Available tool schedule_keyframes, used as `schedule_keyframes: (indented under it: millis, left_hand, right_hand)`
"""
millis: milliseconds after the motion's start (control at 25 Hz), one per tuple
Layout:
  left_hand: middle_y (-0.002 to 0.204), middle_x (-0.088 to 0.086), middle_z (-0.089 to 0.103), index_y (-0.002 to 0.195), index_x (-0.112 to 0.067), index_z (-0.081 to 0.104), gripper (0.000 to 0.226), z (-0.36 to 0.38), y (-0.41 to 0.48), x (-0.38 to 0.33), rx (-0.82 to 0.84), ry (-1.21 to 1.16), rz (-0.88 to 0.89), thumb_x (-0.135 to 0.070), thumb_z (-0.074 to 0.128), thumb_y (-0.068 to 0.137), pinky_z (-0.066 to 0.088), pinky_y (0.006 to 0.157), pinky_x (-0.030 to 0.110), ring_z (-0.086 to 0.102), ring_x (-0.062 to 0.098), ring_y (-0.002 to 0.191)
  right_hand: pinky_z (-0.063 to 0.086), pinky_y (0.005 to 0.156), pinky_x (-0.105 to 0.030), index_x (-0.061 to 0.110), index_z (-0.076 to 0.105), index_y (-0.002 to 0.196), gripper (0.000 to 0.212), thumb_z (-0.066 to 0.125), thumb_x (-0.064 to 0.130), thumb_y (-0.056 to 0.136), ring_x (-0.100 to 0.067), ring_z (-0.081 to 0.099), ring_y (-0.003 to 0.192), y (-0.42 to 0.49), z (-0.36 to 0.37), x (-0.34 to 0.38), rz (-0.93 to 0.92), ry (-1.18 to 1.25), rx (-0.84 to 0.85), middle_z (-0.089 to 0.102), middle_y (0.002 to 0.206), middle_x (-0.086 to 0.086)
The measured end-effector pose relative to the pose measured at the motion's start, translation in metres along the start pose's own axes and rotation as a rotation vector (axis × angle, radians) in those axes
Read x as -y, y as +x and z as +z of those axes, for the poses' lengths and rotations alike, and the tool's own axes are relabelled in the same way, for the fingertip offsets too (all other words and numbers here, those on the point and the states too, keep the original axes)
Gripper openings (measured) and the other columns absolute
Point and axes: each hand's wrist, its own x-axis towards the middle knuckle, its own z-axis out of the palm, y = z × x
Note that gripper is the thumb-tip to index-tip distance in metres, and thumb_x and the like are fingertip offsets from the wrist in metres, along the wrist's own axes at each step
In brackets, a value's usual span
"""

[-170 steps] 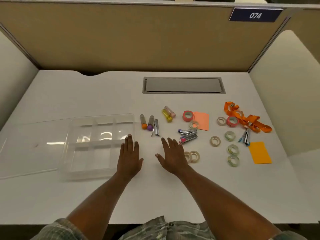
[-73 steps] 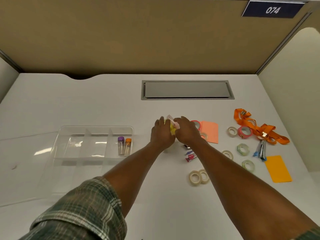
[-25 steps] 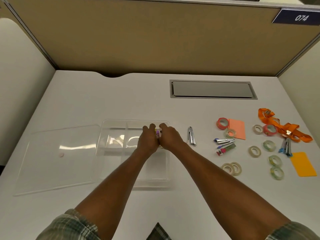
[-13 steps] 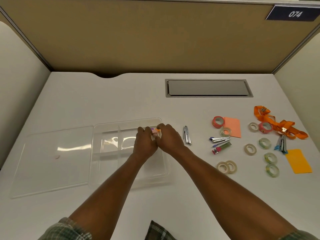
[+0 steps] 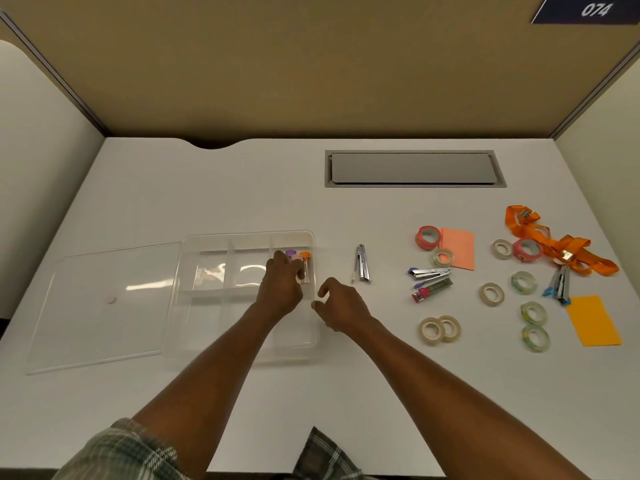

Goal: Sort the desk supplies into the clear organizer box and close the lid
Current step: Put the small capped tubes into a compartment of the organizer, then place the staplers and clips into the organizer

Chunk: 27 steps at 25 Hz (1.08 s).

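**Tubes going into the far right cell; the metal tool lies next**

We take the clear plastic organizer box (image 5: 221, 306) as our landmark. It sits open on the white bench (image 5: 242, 188), and its flat clear lid (image 5: 104, 303) lies just beside its left wall.

Our left hand (image 5: 281, 289) is over the box's far right compartment, fingers curled down onto the small clear tubes there. A purple cap (image 5: 291, 253) and an orange cap (image 5: 305, 254) show past the knuckles, with the tubes lying lengthwise, pointing away from us. We cannot tell whether the left fingers grip a tube or only press on it, nor how many tubes lie there, since the hand covers most of that cell.

Our right hand (image 5: 341, 306) hovers just outside the box's right wall, fingers loosely spread, holding nothing.

The relation that matters for the coming move: the slim silver metal tool (image 5: 361, 263) lies to the right of the box and slightly beyond the right hand, its long axis running away from us. The right hand is clearly nearer to it, so we judge that a short reach forward and right, gripping across its narrow width, would take it.

Further right of the box, all well apart from it, lie the small staplers (image 5: 431, 271), the rolls of tape (image 5: 439, 329), the orange sticky notes (image 5: 594, 320) and the orange lanyard (image 5: 554, 242). The box's other compartments look empty, though glare makes this hard to confirm.
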Motion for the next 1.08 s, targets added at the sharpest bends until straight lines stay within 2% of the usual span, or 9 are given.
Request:
schedule_keyframes:
  millis: [160,280,400,480,560,680,760,880,1080]
  left_hand:
    - [0.112,0.016,0.052,0.102,-0.006,0.062,0.026,0.002,-0.005,-0.007,-0.032,0.015,-0.035,0.006,0.06,0.08,0.05,0.078,0.037,0.051,0.031,0.101]
    - [0.107,0.018,0.056,0.106,-0.004,0.062,0.025,0.001,-0.002,-0.025,-0.16,0.061,-0.058,-0.004,0.058,0.081,0.051,0.076,0.042,0.055,0.034,0.095]
    - [0.107,0.015,0.058,0.108,-0.007,0.062,0.032,0.01,0.001,-0.054,-0.233,0.105,0.087,-0.016,0.066,0.077,0.049,0.075,0.04,0.057,0.032,0.093]
    - [0.112,0.013,0.058,0.114,-0.011,0.062,0.037,0.023,0.001,-0.077,-0.189,0.116,0.2,-0.021,0.066,0.079,0.045,0.076,0.039,0.058,0.03,0.096]
    - [0.127,0.015,0.053,0.127,-0.013,0.057,0.044,0.04,0.003,-0.099,-0.067,0.153,0.275,-0.021,0.06,0.084,0.043,0.082,0.038,0.056,0.032,0.104]
    - [0.159,0.024,0.021,0.143,-0.015,0.043,0.058,0.065,0.006,-0.119,0.105,0.293,0.285,-0.014,0.051,0.085,0.042,0.097,0.04,0.049,0.037,0.118]
    - [0.163,0.023,0.004,0.14,-0.012,0.043,0.055,0.074,0.007,-0.125,0.192,0.36,0.257,-0.008,0.049,0.086,0.044,0.093,0.041,0.051,0.037,0.113]
    - [0.161,0.024,0.01,0.135,-0.009,0.047,0.044,0.081,0.002,-0.128,0.241,0.37,0.275,-0.004,0.048,0.091,0.048,0.086,0.041,0.052,0.036,0.111]
    - [0.14,0.021,0.036,0.137,-0.007,0.044,0.042,0.088,-0.01,-0.128,0.215,0.441,0.396,-0.003,0.042,0.095,0.046,0.077,0.037,0.051,0.033,0.108]
  right_hand:
    - [0.058,0.081,-0.037,0.019,0.055,0.111,0.031,0.066,0.039,0.091,-0.028,0.07,0.086,-0.003,0.005,-0.004,-0.002,0.054,0.008,0.072,0.095,-0.008]
    - [0.052,0.077,-0.033,0.022,0.057,0.106,0.033,0.065,0.049,0.088,-0.024,0.068,0.087,-0.002,-0.005,-0.012,0.003,0.077,-0.045,0.07,0.088,-0.002]
    - [0.054,0.079,-0.034,0.024,0.061,0.102,0.028,0.065,0.049,0.087,-0.022,0.067,0.089,0.002,-0.03,-0.035,-0.005,-0.005,-0.184,0.068,0.089,0.001]
    - [0.054,0.081,-0.037,0.022,0.063,0.105,0.025,0.065,0.041,0.089,-0.023,0.065,0.094,0.001,-0.054,-0.061,-0.049,-0.097,-0.287,0.067,0.1,-0.003]
    - [0.05,0.083,-0.038,0.019,0.063,0.112,0.025,0.063,0.031,0.09,-0.027,0.061,0.102,-0.002,-0.077,-0.095,-0.077,-0.224,-0.379,0.063,0.109,-0.006]
    - [0.046,0.089,-0.04,0.025,0.058,0.131,0.039,0.053,0.02,0.092,-0.03,0.054,0.115,-0.01,-0.102,-0.143,-0.017,-0.434,-0.375,0.055,0.128,-0.005]
    - [0.048,0.09,-0.041,0.03,0.056,0.136,0.046,0.048,0.014,0.093,-0.031,0.052,0.115,-0.015,-0.11,-0.165,0.0,-0.45,-0.32,0.051,0.135,-0.003]
    - [0.051,0.087,-0.042,0.029,0.055,0.137,0.052,0.047,0.007,0.09,-0.032,0.052,0.111,-0.017,-0.114,-0.182,-0.029,-0.439,-0.269,0.048,0.135,-0.006]
    - [0.046,0.076,-0.04,0.028,0.061,0.128,0.043,0.055,0.015,0.088,-0.033,0.057,0.101,-0.021,-0.106,-0.19,-0.111,-0.629,-0.323,0.059,0.117,-0.009]
